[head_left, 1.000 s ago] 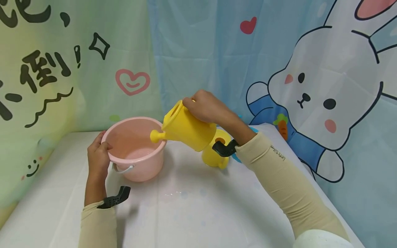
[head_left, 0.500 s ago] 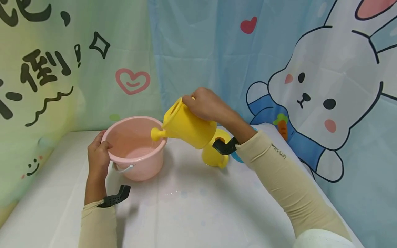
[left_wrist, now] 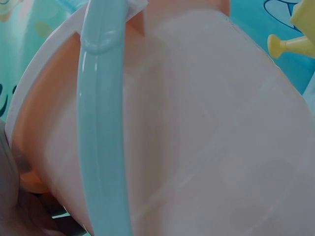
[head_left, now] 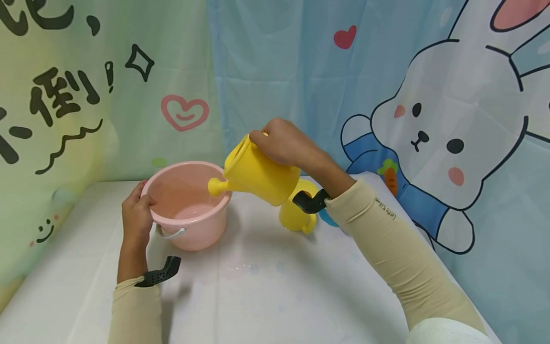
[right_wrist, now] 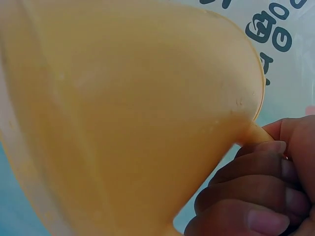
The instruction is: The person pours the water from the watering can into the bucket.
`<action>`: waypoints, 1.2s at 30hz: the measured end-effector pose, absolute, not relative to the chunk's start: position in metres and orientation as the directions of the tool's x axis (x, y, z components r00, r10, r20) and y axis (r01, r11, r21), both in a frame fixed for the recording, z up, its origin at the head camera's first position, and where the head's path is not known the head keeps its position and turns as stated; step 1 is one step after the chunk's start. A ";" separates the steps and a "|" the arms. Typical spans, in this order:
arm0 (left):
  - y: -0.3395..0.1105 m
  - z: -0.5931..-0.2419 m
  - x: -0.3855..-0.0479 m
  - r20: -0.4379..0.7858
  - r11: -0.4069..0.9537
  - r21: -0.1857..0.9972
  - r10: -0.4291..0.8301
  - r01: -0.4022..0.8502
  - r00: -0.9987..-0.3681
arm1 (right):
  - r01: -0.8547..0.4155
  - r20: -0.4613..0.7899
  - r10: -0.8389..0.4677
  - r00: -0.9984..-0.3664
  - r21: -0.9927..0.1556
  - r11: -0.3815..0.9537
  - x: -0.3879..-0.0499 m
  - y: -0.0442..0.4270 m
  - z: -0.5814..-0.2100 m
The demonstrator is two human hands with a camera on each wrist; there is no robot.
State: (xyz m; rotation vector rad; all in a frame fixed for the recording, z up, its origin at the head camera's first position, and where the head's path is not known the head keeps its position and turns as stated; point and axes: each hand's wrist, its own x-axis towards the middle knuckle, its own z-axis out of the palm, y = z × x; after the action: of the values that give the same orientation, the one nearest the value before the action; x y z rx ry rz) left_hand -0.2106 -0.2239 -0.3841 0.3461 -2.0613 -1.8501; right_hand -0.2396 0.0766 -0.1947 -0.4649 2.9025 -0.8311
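Right hand (head_left: 283, 142) grasping tilted yellow watering can (head_left: 263, 174) by handle (right_wrist: 255, 133); can raised marginally over last second, spout (head_left: 216, 186) over pink bucket (head_left: 198, 236) — pouring apparently under way. Left hand (head_left: 136, 210) gripping bucket rim (head_left: 188, 223); bucket unmoved on surface (head_left: 258, 306).

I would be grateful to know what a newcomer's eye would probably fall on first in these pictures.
Probably the tilted yellow watering can near the middle of the head view, gripped by the right hand, its spout over the right side of the pink bucket. That bucket stands left of centre, with the left hand holding its rim. The large white rabbit printed on the right of the backdrop might compete.
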 end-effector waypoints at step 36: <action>-0.224 -0.385 -0.211 0.091 0.121 0.992 -0.398 0.046 -0.913 | -0.269 0.025 -0.316 -0.949 -0.592 0.760 -0.236 0.080 -0.181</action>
State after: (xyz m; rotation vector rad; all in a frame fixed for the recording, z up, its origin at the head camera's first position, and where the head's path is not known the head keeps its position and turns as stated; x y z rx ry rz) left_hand -0.2111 -0.2236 -0.3846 0.3427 -2.0717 -1.8518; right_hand -0.2359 0.0804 -0.1807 -0.4781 2.8755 -0.9488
